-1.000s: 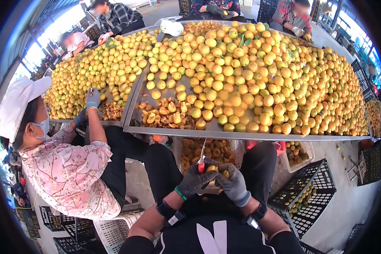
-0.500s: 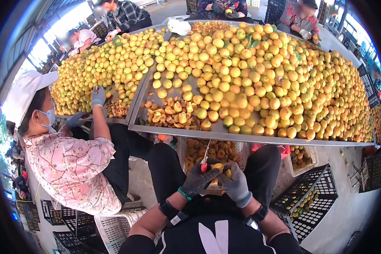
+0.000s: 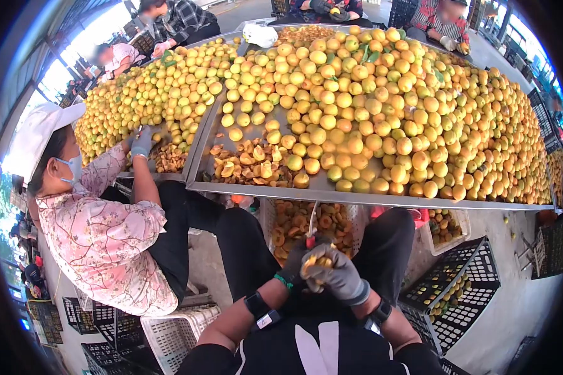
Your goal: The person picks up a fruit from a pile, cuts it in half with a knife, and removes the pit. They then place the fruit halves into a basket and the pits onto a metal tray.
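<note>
My left hand [image 3: 294, 261], in a dark glove, is closed around the red handle of a knife [image 3: 313, 224], its thin blade pointing away from me. Close beside it, my right hand [image 3: 344, 278] in a grey glove grips cut apricot pieces [image 3: 316, 267]. The two hands meet above my lap, and their contact with each other is partly hidden. Below and beyond them stands a crate [image 3: 358, 226] of cut apricots [image 3: 288, 226]. Whole apricots [image 3: 381, 125] are heaped on the metal table [image 3: 263, 190], with cut pieces [image 3: 250, 164] near its front edge.
A co-worker [image 3: 100, 237] in a white cap sits at my left, gloved hands at the table. Several people [image 3: 187, 22] work along the far side. Black crates [image 3: 460, 294] stand at my right, a white crate [image 3: 181, 331] at my left. A white bag [image 3: 260, 35] lies at the back.
Both hands have drawn slightly toward me, and my right hand has turned, showing the cut apricot pieces more. The knife has shifted with my left hand. The co-worker's hands have moved closer together.
</note>
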`<state>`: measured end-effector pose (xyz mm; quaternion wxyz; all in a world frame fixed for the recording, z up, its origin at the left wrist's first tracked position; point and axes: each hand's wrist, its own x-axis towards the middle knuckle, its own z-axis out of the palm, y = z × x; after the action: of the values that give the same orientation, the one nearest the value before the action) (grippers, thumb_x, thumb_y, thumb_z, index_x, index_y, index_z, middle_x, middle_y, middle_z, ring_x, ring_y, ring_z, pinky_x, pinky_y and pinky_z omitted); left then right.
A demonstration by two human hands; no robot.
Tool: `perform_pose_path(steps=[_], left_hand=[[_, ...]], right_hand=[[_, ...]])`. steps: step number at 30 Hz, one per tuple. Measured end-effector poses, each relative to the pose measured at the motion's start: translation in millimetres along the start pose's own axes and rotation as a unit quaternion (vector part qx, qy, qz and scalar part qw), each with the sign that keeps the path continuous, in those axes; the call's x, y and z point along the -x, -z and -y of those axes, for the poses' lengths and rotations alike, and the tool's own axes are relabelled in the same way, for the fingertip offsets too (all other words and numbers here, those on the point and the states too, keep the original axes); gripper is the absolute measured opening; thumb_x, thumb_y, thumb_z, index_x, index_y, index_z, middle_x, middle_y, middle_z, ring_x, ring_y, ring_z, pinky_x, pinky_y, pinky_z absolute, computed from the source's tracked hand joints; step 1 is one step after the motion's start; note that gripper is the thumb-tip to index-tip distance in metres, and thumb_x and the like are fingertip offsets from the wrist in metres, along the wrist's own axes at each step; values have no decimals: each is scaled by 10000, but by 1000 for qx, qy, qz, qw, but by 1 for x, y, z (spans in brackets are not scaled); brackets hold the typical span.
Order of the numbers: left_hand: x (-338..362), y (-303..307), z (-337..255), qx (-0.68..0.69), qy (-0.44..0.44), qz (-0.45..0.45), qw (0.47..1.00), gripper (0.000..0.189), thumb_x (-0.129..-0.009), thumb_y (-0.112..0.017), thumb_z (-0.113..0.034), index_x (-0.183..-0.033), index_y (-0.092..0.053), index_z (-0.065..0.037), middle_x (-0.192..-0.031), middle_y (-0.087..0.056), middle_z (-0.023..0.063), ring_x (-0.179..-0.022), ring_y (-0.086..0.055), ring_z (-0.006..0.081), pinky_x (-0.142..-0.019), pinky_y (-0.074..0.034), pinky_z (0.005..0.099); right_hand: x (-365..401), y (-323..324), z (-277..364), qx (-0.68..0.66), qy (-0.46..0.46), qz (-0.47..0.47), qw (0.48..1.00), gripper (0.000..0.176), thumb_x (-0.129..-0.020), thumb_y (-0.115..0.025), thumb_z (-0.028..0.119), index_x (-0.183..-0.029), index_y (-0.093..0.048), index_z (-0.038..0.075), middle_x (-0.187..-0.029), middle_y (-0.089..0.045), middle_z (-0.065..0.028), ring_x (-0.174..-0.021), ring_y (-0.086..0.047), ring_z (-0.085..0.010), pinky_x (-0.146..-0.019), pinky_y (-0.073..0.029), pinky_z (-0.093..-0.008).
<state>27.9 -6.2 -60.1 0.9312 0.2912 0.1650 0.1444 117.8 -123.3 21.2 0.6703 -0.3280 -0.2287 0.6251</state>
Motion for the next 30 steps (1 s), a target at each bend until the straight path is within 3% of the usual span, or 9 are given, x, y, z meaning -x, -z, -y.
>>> perform_pose_path(steps=[2,6,10,16,19,21,24,28,30], left_hand=[[-18,-9,-18,-422,11,-163,892,238,-906,-614,-148,-1107,-647,-25,-1103,-658,105,-953,-633,162,-839,-509,307],[-16,-13,-55,-473,-55,-230,849,289,-874,-670,-198,-1116,-660,-40,-1019,-685,100,-918,-620,125,-788,-497,287],[-8,-15,-62,-420,-24,-254,871,286,-887,-663,-204,-1115,-662,-32,-1014,-685,85,-927,-615,126,-816,-486,281],[1,-3,-57,-372,33,-246,895,292,-882,-675,-203,-1111,-662,-22,-993,-690,68,-918,-618,129,-838,-481,286],[0,8,-51,-379,48,-242,892,295,-864,-696,-229,-1083,-674,-34,-981,-694,82,-903,-628,145,-823,-490,297],[-4,18,-47,-513,-68,-170,839,305,-877,-675,-232,-1123,-662,-53,-843,-684,75,-715,-619,146,-635,-486,298],[-7,0,-66,-665,55,-193,719,340,-859,-691,-205,-1152,-641,-40,-1011,-694,112,-889,-637,176,-785,-500,327],[-12,9,-75,-684,-64,-151,711,468,-828,-733,-289,-1184,-584,-24,-1042,-679,101,-842,-641,196,-780,-509,325],[-15,15,-87,-442,-119,-102,883,458,-859,-704,-279,-1203,-565,-9,-1057,-668,64,-826,-631,165,-763,-513,287]], right_hand=[[1,17,1,-11,-10,-133,991,214,-860,-681,120,-1029,-564,60,-880,-631,-68,-649,-597,-132,-558,-458,-235],[1,46,-4,-81,-10,-247,966,112,-885,-615,80,-983,-558,75,-800,-599,-64,-637,-586,-151,-513,-431,-229],[-14,59,-15,-163,1,-306,938,138,-896,-620,88,-1009,-545,60,-916,-615,-60,-833,-610,-170,-685,-512,-273],[-29,104,-47,56,72,-349,932,122,-915,-599,111,-1027,-573,70,-952,-623,-41,-958,-600,-171,-817,-510,-310],[-26,95,-37,-50,99,-360,926,89,-937,-542,101,-1019,-576,96,-956,-611,-39,-934,-613,-162,-822,-500,-297],[-21,85,-27,-95,107,-339,930,48,-943,-519,86,-962,-559,106,-895,-594,-32,-870,-615,-178,-800,-517,-335],[-18,74,-17,-102,91,-358,924,41,-942,-518,104,-954,-556,112,-846,-580,-30,-813,-608,-189,-743,-515,-342],[-14,74,-15,-162,48,-371,913,43,-935,-535,153,-932,-558,117,-799,-565,-29,-734,-572,-177,-670,-485,-326],[-17,79,-21,-207,-12,-338,918,75,-928,-548,194,-916,-565,122,-764,-544,-24,-667,-519,-161,-613,-442,-307]])
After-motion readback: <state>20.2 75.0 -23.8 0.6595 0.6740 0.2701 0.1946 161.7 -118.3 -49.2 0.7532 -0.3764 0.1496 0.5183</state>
